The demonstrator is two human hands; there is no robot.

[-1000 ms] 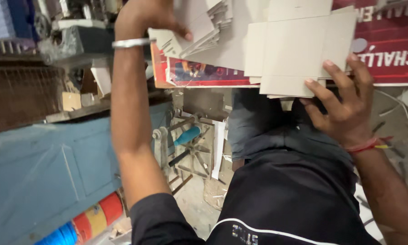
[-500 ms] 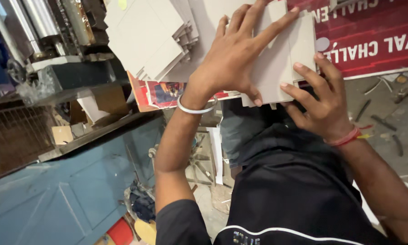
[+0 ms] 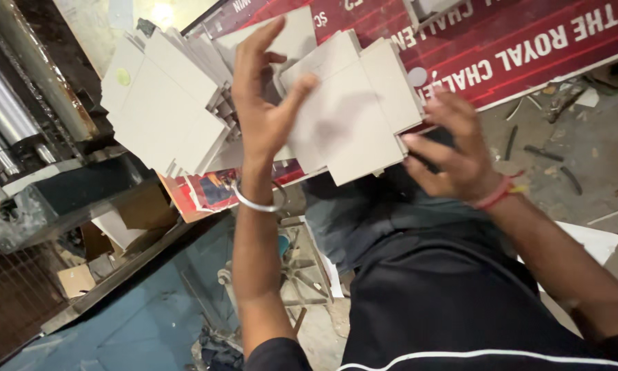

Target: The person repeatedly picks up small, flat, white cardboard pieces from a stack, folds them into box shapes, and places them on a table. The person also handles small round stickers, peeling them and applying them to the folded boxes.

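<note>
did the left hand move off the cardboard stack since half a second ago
Yes. The left hand has lifted from lying flat on the grey die-cut cardboard blanks, fingers now raised, only the thumb touching.

Left hand [image 3: 264, 117] raised, fingers spread; right hand [image 3: 453, 154] beside it, fingers curled.
</note>
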